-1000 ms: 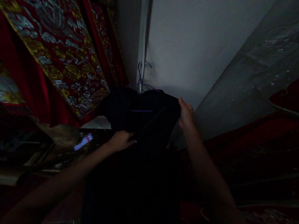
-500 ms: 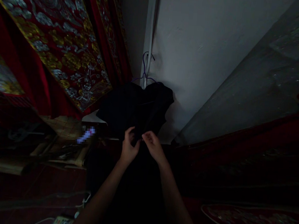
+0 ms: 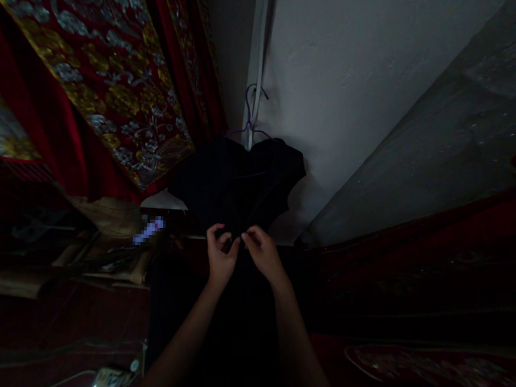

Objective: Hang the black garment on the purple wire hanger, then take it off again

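A dark, nearly black garment (image 3: 206, 172) hangs from a thin purple clothes hanger (image 3: 248, 113) against the wall. My left hand (image 3: 222, 256) is at the garment's front, its fingers curled and its thumb pressed toward the cloth. Close beside it, my right hand (image 3: 260, 250) pinches the front edge with thumb and fingertips. The two hands nearly meet at the middle of the garment. Whether a button or other small fastener lies between the fingertips is too dark to make out.
Red cloth with gold and silver embroidery (image 3: 128, 90) hangs at the left. Below it is a low wooden stand (image 3: 137, 273) with items on it. A power strip (image 3: 110, 380) lies on the floor. Clear plastic sheeting (image 3: 443, 136) covers the right side, above more embroidered red cloth (image 3: 440, 365).
My left hand has shifted slightly left and its fingers have spread a little. My right hand stays pinched at the garment's front. The cloth has opened slightly wider at the right shoulder.
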The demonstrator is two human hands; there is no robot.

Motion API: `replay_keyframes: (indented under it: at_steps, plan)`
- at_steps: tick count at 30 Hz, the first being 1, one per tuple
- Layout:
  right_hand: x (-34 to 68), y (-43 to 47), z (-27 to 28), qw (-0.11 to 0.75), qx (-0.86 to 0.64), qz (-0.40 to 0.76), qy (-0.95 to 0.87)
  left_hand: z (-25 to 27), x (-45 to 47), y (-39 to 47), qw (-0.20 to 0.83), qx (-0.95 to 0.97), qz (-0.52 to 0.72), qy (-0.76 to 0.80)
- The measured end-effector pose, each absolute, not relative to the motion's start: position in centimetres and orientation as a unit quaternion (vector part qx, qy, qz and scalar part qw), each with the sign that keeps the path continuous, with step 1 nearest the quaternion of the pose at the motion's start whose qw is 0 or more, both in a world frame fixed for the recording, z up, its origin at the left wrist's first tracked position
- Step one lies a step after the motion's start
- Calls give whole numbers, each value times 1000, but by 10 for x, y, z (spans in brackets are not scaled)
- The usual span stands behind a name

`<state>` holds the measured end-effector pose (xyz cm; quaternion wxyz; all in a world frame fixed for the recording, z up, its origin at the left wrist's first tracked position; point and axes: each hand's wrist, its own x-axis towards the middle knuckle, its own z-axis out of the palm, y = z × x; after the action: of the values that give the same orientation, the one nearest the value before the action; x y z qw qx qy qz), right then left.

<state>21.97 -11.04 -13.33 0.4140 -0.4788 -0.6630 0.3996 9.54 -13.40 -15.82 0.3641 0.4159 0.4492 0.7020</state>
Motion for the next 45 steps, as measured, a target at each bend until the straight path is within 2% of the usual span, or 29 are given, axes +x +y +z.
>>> replay_keyframes:
  at_steps: [5, 10, 14, 19, 25, 30, 35, 37, 41, 45]
  plan:
    - [215, -112, -136, 383, -501, 381, -676, -164, 95, -134, 325, 425, 704, 468]
    - [217, -112, -134, 403, -506, 388, -656, -165, 93, -134, 317, 440, 684, 488]
    - [219, -111, -134, 418, -489, 446, -622, -163, 88, -133, 310, 474, 658, 496]
    - [218, -109, -133, 395, -480, 490, -610, -161, 85, -130, 284, 586, 564, 508]
    - [208, -106, -122, 391, -452, 584, -550, -159, 84, -131, 240, 600, 559, 520]
    - [203, -67, -72, 415, -467, 596, -504, -165, 78, -127, 213, 601, 555, 534]
    - [198, 0, 13, 556, -429, 494, -512, -184, 79, -119, 216, 613, 538, 537]
    - [193, 12, 33, 568, -417, 470, -532, -186, 79, -114, 225, 625, 527, 530]
    - [186, 1, 34, 553, -402, 458, -569, -154, 71, -96, 252, 663, 502, 496]
    - [189, -15, 23, 548, -387, 441, -596, -65, 56, -68, 199, 672, 590, 400]
